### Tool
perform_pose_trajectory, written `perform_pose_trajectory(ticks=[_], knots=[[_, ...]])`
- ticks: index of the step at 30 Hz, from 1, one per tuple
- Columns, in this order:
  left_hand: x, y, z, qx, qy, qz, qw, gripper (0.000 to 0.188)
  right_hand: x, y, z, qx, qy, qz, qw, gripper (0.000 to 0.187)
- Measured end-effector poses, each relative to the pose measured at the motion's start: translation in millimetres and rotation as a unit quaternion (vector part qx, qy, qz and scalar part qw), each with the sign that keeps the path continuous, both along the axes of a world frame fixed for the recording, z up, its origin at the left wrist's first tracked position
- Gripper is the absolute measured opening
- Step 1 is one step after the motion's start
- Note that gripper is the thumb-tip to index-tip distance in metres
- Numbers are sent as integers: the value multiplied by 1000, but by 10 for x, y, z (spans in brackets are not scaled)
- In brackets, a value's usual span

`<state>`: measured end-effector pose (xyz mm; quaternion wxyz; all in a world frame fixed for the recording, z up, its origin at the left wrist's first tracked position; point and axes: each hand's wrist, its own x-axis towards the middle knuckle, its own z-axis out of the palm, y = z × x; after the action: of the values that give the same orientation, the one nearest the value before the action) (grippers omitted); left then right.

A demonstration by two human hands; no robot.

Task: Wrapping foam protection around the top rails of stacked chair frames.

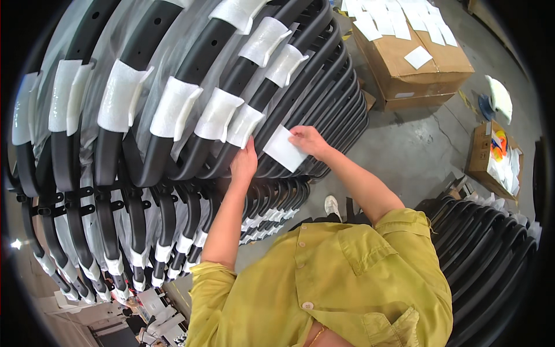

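Note:
My right hand (310, 142) pinches a flat white foam sheet (283, 151) by its upper right edge. This sheet lies over or just in front of the bent black tubes (303, 95), and I cannot tell whether it touches them. My left hand (245, 161) is closed at the lower end of a white foam wrap (245, 125) on a black tube, some fingertips hidden behind it. To the left, several more black tubes carry similar white foam wraps (172, 110), with clear plastic film between them.
A large cardboard box (428, 63) with white sheets on top stands at the far right. Nearer is a small open carton (480, 153) holding white and orange items. More stacked black tubes (485, 248) stand right of me, and a lower row (167, 214) hangs beneath the left stack.

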<state>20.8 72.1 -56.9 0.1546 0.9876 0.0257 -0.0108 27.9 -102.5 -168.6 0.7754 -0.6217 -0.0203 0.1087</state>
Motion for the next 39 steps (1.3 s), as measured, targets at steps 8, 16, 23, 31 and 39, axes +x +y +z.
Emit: perform_pose_trajectory(ticks=[8, 16, 23, 31, 39], knots=[[41, -130, -36, 12, -17, 58, 998, 68, -48, 27, 177, 138, 108, 46, 984, 25], [-163, -252, -181, -246, -285, 50, 925, 22, -189, -13, 156, 184, 228, 152, 944, 26], [-319, -310, -10, -34, -382, -42, 922, 7, -35, 76, 382, 101, 194, 123, 968, 18], [-299, -249, 75, 64, -336, -321, 883, 27, 153, 135, 551, 107, 168, 66, 978, 9], [-111, -225, -188, 62, -360, -256, 895, 35, -71, 44, 383, 142, 214, 79, 963, 11]])
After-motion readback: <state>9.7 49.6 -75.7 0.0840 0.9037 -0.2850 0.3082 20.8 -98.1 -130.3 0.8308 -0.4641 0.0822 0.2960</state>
